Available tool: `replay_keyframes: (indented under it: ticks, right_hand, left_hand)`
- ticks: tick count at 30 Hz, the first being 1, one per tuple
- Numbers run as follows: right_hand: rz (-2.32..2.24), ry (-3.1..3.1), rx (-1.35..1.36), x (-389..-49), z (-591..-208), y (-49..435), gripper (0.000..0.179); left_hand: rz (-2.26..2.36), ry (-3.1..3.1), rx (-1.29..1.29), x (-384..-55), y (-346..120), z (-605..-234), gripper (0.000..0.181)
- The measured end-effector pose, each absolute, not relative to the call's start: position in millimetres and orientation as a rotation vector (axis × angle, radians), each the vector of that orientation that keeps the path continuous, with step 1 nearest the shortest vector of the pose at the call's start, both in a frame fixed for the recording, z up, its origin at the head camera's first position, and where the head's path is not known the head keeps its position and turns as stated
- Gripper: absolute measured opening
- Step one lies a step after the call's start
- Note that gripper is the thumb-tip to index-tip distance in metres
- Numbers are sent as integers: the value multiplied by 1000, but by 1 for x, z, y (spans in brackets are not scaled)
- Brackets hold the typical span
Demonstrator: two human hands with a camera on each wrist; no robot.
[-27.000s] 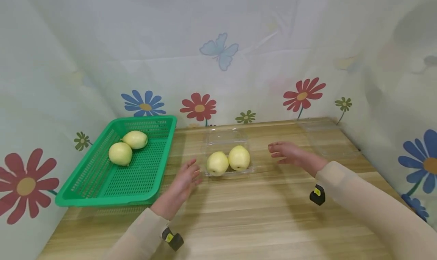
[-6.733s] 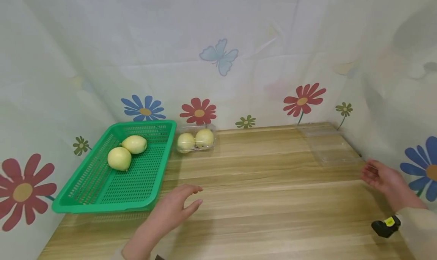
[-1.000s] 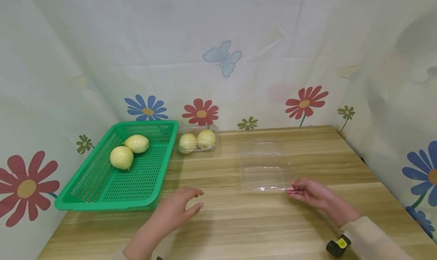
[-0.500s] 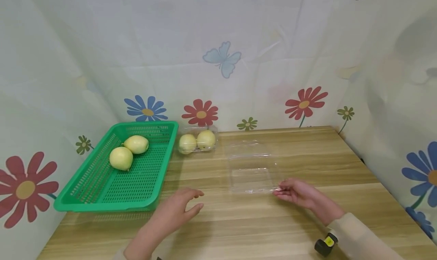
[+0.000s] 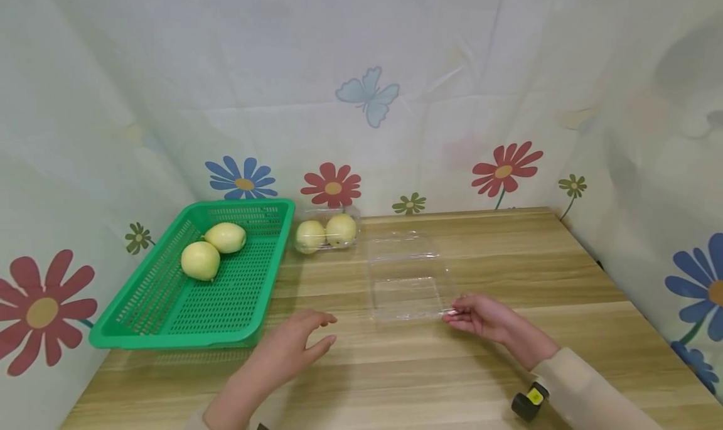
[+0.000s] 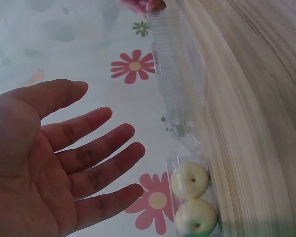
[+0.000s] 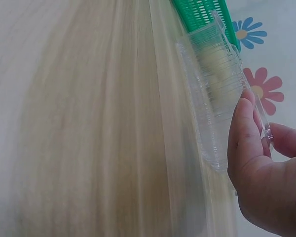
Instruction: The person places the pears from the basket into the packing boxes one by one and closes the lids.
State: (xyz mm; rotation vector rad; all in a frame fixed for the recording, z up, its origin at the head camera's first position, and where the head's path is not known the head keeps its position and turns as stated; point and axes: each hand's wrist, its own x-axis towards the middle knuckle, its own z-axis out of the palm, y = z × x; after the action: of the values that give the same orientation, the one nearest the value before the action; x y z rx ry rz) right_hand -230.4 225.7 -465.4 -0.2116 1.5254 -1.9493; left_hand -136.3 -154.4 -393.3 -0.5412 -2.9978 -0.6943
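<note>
My right hand [image 5: 480, 320] pinches the near right corner of a clear plastic clamshell box [image 5: 408, 298], which lies unfolded with its lid at the back and nothing inside. In the right wrist view, thumb and fingers [image 7: 244, 126] grip the box's rim. My left hand [image 5: 290, 345] hovers over the table's near side, holding nothing; the left wrist view shows its fingers [image 6: 101, 153] spread and relaxed. Behind the hands, a second clear box [image 5: 326, 241] holds two pale yellow pears [image 5: 341, 230], its lid down over them.
A green perforated plastic basket [image 5: 226, 339] stands on the left of the wooden table [image 5: 508, 254], with two more pears [image 5: 200, 261] in its back left part. A flower-printed curtain [image 5: 429, 103] closes off the back and both sides.
The right hand has brought the unfolded box from the table's right side leftward to the middle, slowing lately. Earlier, the pear-filled box went from the middle to beside the basket. The left hand stays put.
</note>
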Motion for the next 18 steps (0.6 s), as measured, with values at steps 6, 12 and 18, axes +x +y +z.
replay_keyframes:
  ticks: [6,12,18]
  right_hand:
    - [-1952,1523,-158,-228,-458,219,25]
    - [-1937,1533,-145,-230,-455,216,27]
    - [-1934,1535,-141,-229,-455,215,26]
  left_hand:
    - [-702,-2998,-554,-134,-156,-390,26]
    - [-664,-2978,-588,-134,-158,-385,30]
    - [-664,-3007,-565,-131,-160,-372,40]
